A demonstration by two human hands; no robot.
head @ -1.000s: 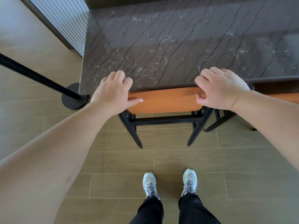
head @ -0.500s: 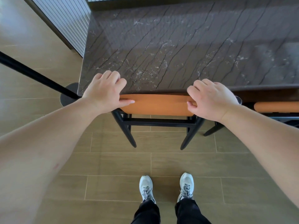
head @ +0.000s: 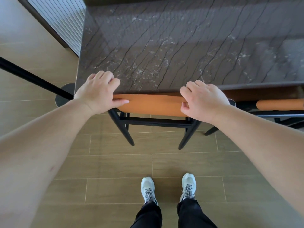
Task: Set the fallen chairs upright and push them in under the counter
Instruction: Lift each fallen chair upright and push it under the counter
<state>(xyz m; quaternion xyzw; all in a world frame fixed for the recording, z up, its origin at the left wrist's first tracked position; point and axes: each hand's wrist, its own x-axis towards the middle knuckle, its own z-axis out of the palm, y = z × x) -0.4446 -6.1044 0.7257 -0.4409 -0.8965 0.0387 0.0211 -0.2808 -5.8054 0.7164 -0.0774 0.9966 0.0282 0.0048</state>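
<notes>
My left hand [head: 97, 94] and right hand [head: 203, 101] clamp the chair [head: 153, 105] backrest | chair upright at counter [head: 181, 46] near edge | risk: knuckles pinched against edge if I push on.

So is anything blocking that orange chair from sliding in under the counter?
Nothing visible does. Both the left hand and right hand grip the orange chair by its backrest, which sits at the edge of the counter. The second chair stands off to the right. The space beneath is hidden.

both hands [head: 97, 94] [head: 203, 102] on chair [head: 151, 104]
</notes>
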